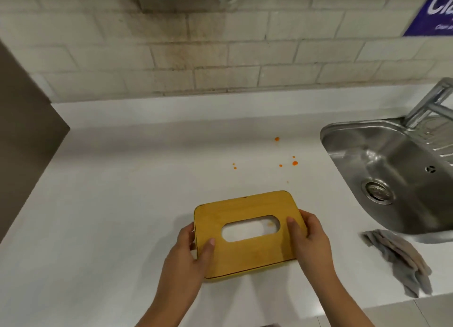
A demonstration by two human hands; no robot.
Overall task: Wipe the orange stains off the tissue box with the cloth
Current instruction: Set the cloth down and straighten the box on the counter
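I hold the yellow tissue box (247, 250) flat by its ends, oval slot up, a faint orange smudge (270, 224) inside; the grey cloth (402, 260) lies crumpled to its right.

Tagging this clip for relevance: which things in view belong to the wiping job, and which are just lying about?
Job: tissue box, gripped by left hand and right hand; cloth on the counter beside the sink.
Lying about: tap, orange spots on the counter, blue sign.
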